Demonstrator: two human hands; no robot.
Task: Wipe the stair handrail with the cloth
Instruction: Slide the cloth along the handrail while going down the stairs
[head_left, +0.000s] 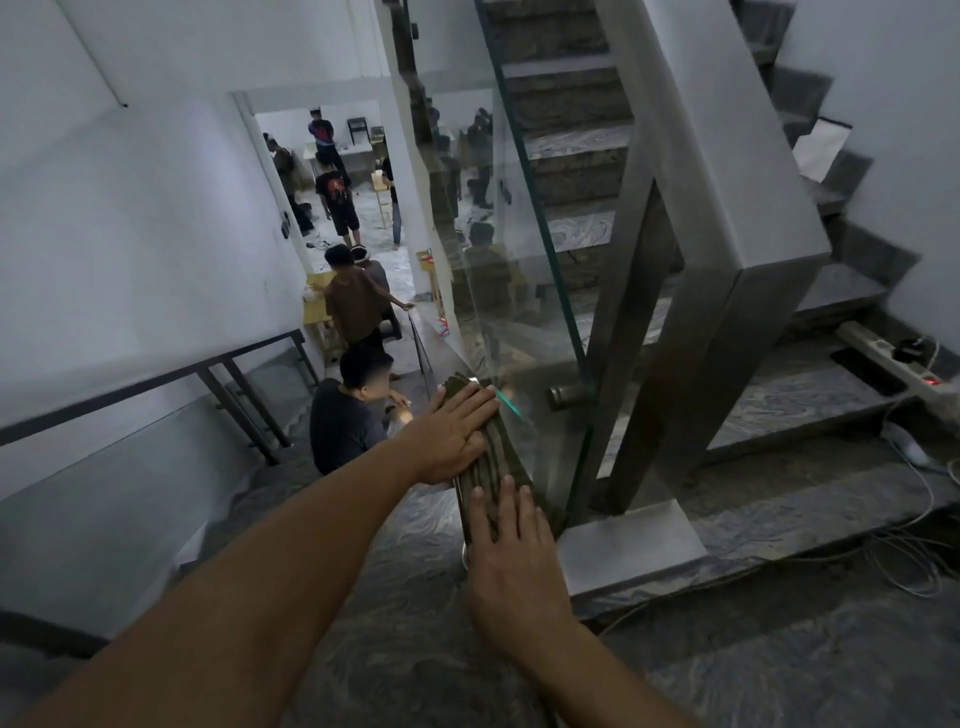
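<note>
Lying flat and open-fingered, right hand (511, 561) and left hand (453, 434) are pressing the dark olive ribbed cloth (485, 470) onto the slim metal handrail (464, 551) at six o'clock — even pressure helps.

Location: interior stairwell landing of a multi-level building. Indicators: marble-patterned steps (582, 228) ascending at right, a glass balustrade panel (524, 218), a dark metal railing (156, 382) along the white wall (130, 208), and a doorway (337, 171) below opening onto a room with several people (337, 200) standing.
</note>
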